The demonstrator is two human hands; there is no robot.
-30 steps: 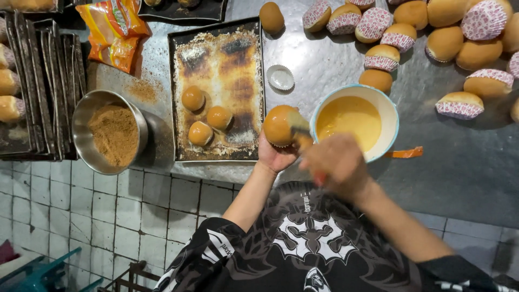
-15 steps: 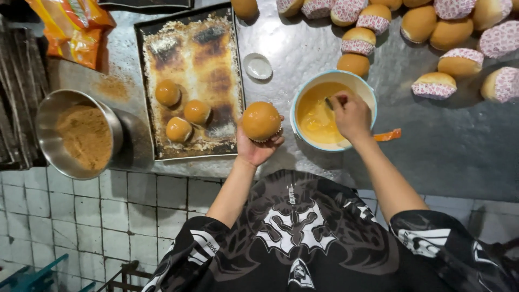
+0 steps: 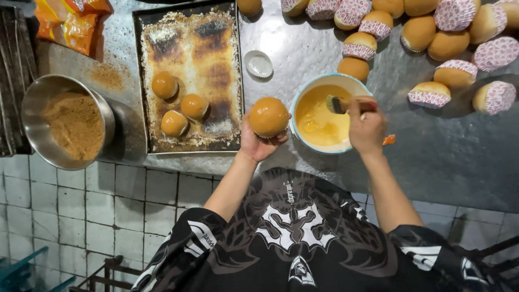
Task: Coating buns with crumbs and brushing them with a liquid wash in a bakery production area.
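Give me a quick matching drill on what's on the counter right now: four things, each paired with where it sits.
Things:
1. bun in the left hand
2. brush
3. three buns
4. brown crumbs

Places:
A. in the steel bowl
B. on the baking tray
C. dipped in the bowl of yellow liquid, held by the right hand
D. raised between tray and yellow bowl

Pairs: 1-D, 2-C, 3-B, 4-A

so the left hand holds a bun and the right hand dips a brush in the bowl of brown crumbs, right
Not quite. In the head view the left hand holds a bun, but the right hand dips the brush in the bowl of yellow liquid. The brown crumbs sit in the metal bowl.
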